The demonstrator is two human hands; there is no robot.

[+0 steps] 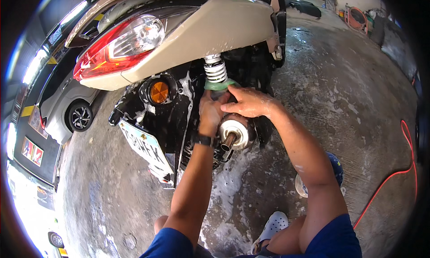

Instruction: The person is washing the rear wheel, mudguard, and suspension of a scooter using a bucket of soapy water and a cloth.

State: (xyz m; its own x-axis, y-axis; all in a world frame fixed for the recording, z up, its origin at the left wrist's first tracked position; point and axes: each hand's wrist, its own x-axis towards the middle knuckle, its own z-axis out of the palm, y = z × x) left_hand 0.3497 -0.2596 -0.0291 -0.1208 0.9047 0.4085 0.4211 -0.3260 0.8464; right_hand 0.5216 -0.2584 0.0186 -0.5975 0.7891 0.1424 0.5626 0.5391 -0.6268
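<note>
The rear of a beige and black scooter (215, 26) fills the upper middle, wet with suds. Below its white shock absorber spring (215, 68), a soft green sheet or cloth (220, 85) wraps around the lower part. My left hand (211, 110), with a dark wristband, is at the underside of the green material; its fingertips are partly hidden. My right hand (250, 102) touches the same material with its index finger, its thumb near my left hand. Just beneath them is the round muffler end with a metal exhaust pipe (229, 140). The tail light (117, 46) is at the upper left.
A licence plate (144, 144) juts out at the lower left of the scooter. Foamy water lies on the concrete floor (231, 187). A bucket (334, 169) stands partly behind my right arm. A red hose or cable (386, 177) curves at the right. A car (72, 107) is parked left.
</note>
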